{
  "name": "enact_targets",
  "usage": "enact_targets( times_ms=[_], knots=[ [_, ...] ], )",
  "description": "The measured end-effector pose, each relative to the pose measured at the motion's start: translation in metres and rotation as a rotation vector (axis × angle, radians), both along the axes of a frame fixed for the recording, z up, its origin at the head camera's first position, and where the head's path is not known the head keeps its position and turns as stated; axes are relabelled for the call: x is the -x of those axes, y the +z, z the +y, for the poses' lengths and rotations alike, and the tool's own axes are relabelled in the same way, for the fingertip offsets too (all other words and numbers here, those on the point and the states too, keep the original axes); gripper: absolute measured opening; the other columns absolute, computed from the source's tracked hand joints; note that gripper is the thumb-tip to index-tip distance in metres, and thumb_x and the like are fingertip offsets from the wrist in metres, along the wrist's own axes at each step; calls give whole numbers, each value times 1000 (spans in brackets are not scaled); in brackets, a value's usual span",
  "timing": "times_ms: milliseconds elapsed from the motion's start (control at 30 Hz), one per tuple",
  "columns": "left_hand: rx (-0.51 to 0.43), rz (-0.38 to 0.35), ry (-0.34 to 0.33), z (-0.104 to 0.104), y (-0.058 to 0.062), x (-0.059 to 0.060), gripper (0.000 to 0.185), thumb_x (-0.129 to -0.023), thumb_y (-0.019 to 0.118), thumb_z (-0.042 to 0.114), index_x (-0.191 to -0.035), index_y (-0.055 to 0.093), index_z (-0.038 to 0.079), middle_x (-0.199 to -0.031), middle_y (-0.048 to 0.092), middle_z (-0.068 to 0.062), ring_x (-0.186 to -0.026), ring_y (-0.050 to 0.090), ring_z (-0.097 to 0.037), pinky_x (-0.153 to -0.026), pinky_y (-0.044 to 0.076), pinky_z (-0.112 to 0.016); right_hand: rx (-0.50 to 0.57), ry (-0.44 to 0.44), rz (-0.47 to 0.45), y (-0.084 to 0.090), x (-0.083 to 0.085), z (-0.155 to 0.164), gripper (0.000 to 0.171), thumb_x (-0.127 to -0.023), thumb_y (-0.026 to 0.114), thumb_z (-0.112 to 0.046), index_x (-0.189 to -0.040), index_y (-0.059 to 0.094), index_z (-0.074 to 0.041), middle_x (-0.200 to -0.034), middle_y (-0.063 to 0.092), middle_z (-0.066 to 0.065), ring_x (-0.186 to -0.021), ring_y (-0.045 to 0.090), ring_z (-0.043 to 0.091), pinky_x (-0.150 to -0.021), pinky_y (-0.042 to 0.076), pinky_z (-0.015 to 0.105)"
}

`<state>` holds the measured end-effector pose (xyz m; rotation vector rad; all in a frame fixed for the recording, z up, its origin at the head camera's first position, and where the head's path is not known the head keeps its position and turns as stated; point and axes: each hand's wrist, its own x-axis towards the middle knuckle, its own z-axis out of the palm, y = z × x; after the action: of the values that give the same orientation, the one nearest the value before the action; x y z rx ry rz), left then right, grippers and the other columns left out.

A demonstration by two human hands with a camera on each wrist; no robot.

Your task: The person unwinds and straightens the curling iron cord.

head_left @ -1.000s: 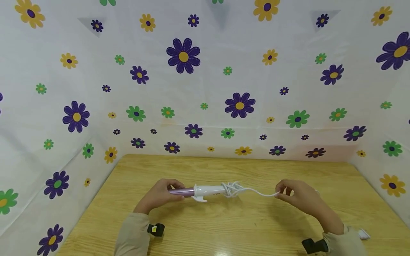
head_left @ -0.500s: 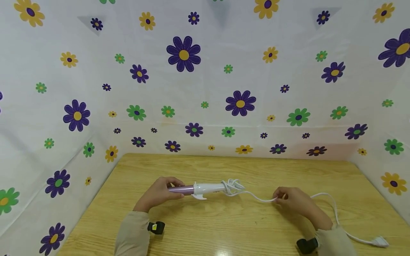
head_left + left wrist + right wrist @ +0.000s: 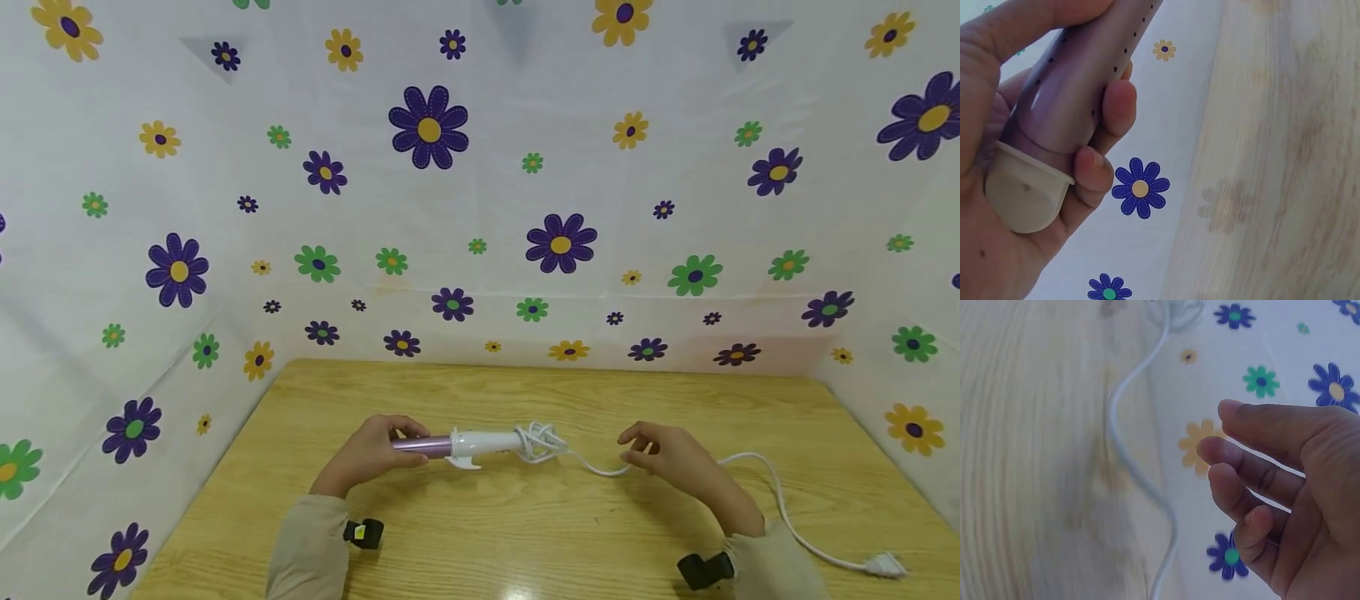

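My left hand (image 3: 367, 457) grips the purple barrel of a hair curling iron (image 3: 483, 443) that points left, its white handle toward the middle. In the left wrist view the fingers wrap around the perforated purple barrel (image 3: 1075, 81), with its pale end cap (image 3: 1025, 194) against the palm. White power cord (image 3: 540, 442) is coiled in loose loops around the handle's end, and a length runs right. Above that length is my right hand (image 3: 678, 460), its fingers loosely bent and holding nothing. In the right wrist view the cord (image 3: 1125, 456) passes apart from the fingertips.
The cord's white plug (image 3: 885, 565) lies on the wooden table (image 3: 525, 533) at the right, past the right forearm. A white cloth (image 3: 480, 192) printed with flowers stands around the table's back and sides.
My right hand pinched the cord earlier, lowered it, then let go and moved left and slightly up. The plug came into view at the right. The left hand keeps its hold on the curling iron.
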<state>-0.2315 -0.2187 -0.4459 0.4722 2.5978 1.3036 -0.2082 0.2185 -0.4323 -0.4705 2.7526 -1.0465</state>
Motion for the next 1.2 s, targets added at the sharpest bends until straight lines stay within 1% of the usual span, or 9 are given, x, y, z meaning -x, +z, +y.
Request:
enact_targets(
  times_ms=[133,233,400,600,800,933,1033,1133,1200],
  knots=[
    [4,9,-5,-1,-1,0,30,-77,81,20,-104,71,11,-98,67,-7,-83,58,-18,-74,48,-33,58,53,-47,1,3,-24,29,-93,64,-22,-113,63,-1,-84,66,7,-65,59,17,-59,51,28],
    [4,12,-5,0,-1,-1,30,-77,81,21,-104,71,11,-98,67,-6,-83,58,-18,-74,48,-33,45,101,-47,-6,5,-38,31,-93,63,-23,-116,62,-1,-82,66,5,-64,57,13,-57,48,26],
    [0,2,-7,3,-3,-1,31,-77,81,22,-105,71,12,-100,67,-6,-84,58,-18,-75,48,-33,14,132,-39,-18,6,-47,32,-96,60,-23,-118,62,-1,-80,66,4,-62,52,7,-53,44,24],
    [-1,13,-1,2,2,-1,32,-76,81,22,-105,71,12,-101,68,-7,-84,58,-18,-76,48,-33,64,152,-62,-24,8,-50,27,-97,58,-28,-107,64,-3,-75,65,4,-56,56,11,-51,46,24],
    [-48,-21,-33,2,5,-4,33,-77,81,23,-106,71,11,-104,68,-8,-88,59,-19,-79,48,-33,72,165,-51,-23,10,-52,23,-96,59,-30,-95,65,-7,-71,66,4,-57,60,11,-52,47,23],
    [-72,-15,-52,4,8,-5,32,-78,80,21,-106,71,10,-105,68,-10,-87,59,-20,-78,49,-33,38,144,-29,-24,12,-55,17,-95,60,-26,-92,64,-9,-66,64,2,-52,53,7,-48,42,21],
    [-74,-9,-69,5,10,-5,33,-77,81,23,-106,71,10,-104,67,-10,-86,59,-20,-77,49,-33,-4,97,10,-25,14,-57,7,-93,59,-14,-92,64,-9,-61,58,-1,-49,45,5,-46,36,21],
    [-71,-15,-88,6,10,-5,33,-77,81,24,-105,71,10,-102,67,-9,-84,58,-20,-75,49,-32,-9,42,23,-27,19,-58,8,-91,58,-5,-95,64,-8,-64,59,-1,-52,45,7,-48,37,22],
    [-67,-18,-102,7,10,-4,33,-77,81,25,-105,71,11,-101,67,-9,-84,58,-19,-73,49,-31,10,-1,18,-29,22,-57,9,-92,57,-5,-96,65,-8,-67,61,0,-55,48,9,-50,39,23]
  ],
)
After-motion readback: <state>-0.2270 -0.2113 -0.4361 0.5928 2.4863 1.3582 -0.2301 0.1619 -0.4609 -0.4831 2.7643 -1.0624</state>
